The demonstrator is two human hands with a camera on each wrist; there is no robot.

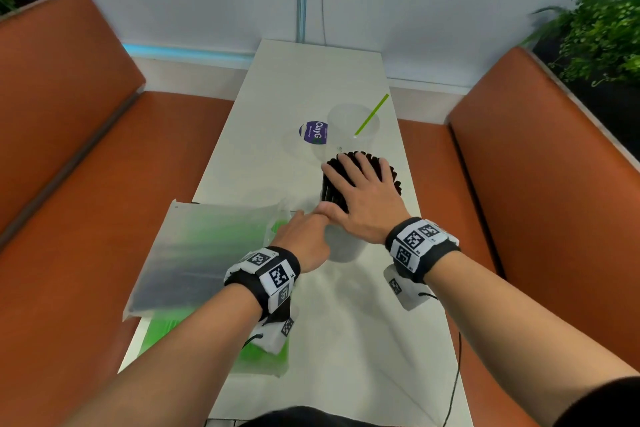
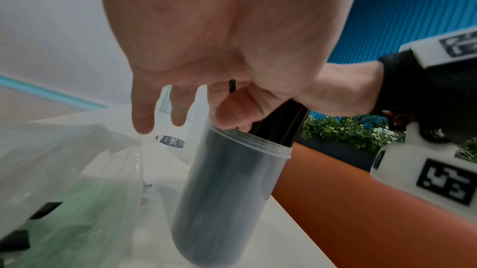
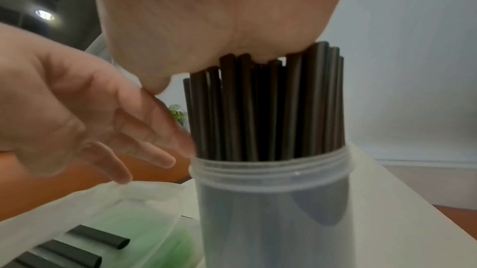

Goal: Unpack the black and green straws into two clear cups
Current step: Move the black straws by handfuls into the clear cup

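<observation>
A clear cup stands near the table's middle, packed with upright black straws. My right hand lies flat on the straw tops, fingers straight. My left hand is beside the cup's left, fingers relaxed and spread, tips near the straws and rim. Behind stands a second clear cup holding one green straw. A clear bag with a few black straws lies over a pack of green straws.
The white table is narrow, with orange benches on both sides and a wall at its far end. A clear wrapper with a purple label lies left of the far cup. Plants stand behind the right bench.
</observation>
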